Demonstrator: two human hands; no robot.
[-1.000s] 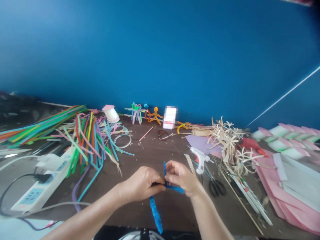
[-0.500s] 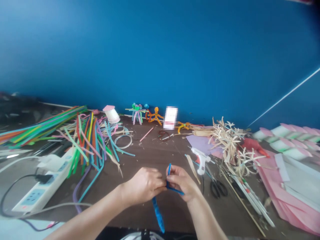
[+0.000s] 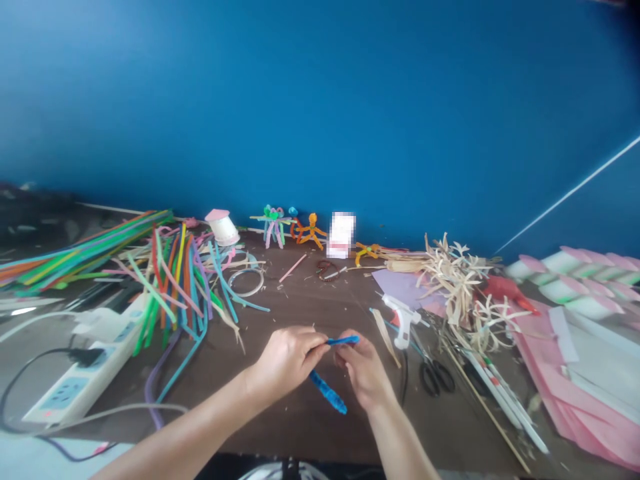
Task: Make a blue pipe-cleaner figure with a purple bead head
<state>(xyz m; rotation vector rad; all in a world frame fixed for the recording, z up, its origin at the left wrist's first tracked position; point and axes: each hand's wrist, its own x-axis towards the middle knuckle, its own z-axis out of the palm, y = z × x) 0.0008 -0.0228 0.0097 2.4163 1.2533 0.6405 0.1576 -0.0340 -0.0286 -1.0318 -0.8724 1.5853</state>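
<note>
A blue pipe cleaner is between my hands, low over the front of the table. My left hand is closed, pinching it between thumb and fingers. Its thick, tightly wound part slants down to the right from under that hand. From the left fingertips a thin blue end points right, across the fingers of my right hand. The right fingers are curled together at this thin end; their tips are partly hidden.
Left lie bundled coloured pipe cleaners and a power strip with cables. A white glue gun, black-handled scissors and dried husk strips are right. Small pipe-cleaner figures stand by the blue wall; pink sheets lie far right.
The thin blue end has swung from upright and bent to nearly level, pointing right. The thick wound part has swung up and to the right. My left hand has turned slightly.
</note>
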